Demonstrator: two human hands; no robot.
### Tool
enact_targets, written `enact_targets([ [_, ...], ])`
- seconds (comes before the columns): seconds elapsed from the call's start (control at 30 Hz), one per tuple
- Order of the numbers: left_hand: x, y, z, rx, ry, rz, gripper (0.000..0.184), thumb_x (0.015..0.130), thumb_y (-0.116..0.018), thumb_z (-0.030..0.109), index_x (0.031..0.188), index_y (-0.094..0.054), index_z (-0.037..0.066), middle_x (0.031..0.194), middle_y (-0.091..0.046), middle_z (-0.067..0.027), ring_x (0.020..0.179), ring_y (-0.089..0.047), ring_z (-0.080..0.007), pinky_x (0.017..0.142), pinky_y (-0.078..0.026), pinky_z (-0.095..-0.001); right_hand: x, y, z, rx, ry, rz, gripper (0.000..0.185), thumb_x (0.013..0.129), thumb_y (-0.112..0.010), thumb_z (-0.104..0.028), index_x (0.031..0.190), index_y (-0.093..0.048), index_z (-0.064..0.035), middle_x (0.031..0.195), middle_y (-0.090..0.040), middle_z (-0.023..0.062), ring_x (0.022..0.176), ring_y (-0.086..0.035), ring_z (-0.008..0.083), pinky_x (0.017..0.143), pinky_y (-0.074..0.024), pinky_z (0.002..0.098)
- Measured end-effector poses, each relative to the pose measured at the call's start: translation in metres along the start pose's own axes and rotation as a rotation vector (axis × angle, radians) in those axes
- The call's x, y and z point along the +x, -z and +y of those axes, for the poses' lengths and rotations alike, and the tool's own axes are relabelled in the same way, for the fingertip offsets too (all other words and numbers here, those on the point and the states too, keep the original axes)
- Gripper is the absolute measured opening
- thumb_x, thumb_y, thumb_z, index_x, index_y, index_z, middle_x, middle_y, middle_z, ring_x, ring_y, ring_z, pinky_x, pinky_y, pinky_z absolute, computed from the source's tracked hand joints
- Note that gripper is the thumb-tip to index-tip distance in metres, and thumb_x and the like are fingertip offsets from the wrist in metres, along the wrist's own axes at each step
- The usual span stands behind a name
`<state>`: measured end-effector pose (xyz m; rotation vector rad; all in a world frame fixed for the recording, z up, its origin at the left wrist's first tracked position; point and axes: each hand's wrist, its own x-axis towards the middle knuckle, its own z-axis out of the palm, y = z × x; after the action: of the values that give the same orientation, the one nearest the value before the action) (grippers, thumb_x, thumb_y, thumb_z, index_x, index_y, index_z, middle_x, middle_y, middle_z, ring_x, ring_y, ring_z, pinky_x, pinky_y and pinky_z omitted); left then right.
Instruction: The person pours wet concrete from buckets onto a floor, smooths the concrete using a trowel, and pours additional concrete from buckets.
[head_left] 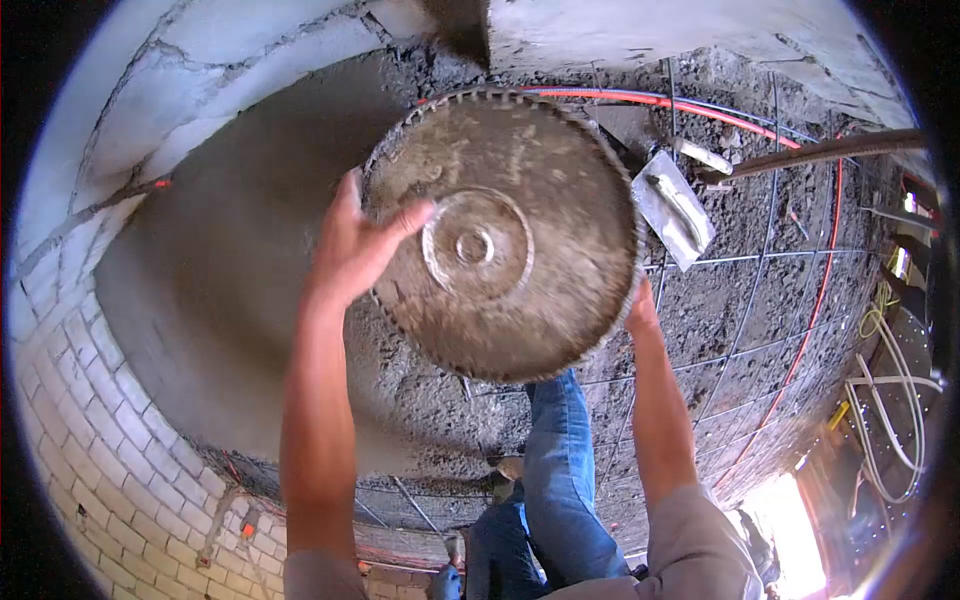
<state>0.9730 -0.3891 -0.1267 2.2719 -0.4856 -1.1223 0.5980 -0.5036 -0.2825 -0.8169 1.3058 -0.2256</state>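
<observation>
A round, mud-coloured bucket is held up in front of me with its bottom turned toward me. Its edge is notched all around, and raised rings mark the bottom. My left hand grips the left edge, the thumb lying on the bottom and the fingers mostly behind it. On the lower right edge, my right hand is closed, most of its fingers hidden by the bucket. The bucket's inside is out of sight. Smooth wet concrete spreads on the left. Right of the bucket lies a finishing trowel.
Steel mesh covers rough gravel on the right, with red conduit running across it. A pale block wall borders the left. Loose white hoses hang at far right. My jeans-clad leg stands below the bucket.
</observation>
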Motion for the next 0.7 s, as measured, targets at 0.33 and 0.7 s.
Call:
enact_targets([
  [0.33,0.023,-0.025,-0.013,0.072,-0.081,0.005,0.1,0.061,-0.072,0.064,0.125,-0.041,-0.006,0.119,-0.053,-0.027,0.11,-0.053,-0.0383,0.096,-0.042,-0.0393,0.049,0.05,0.052,0.303,-0.09,-0.077,0.045,0.087,-0.054,-0.035,0.122,-0.05,-0.0074,0.112,-0.057,0.0072,0.099,-0.055,0.022,0.087,-0.0435,0.0391],
  [0.7,-0.123,0.029,-0.148,-0.466,0.125,0.126,0.111,0.063,-0.071,0.063,0.135,-0.027,-0.009,0.131,-0.04,-0.0313,0.116,-0.048,-0.04,0.1,-0.038,-0.0412,0.027,0.034,0.0,-0.559,0.219,-0.098,0.04,0.088,-0.055,-0.032,0.115,-0.051,-0.0033,0.101,-0.055,0.0074,0.086,-0.053,0.0172,0.075,-0.045,0.0317],
])
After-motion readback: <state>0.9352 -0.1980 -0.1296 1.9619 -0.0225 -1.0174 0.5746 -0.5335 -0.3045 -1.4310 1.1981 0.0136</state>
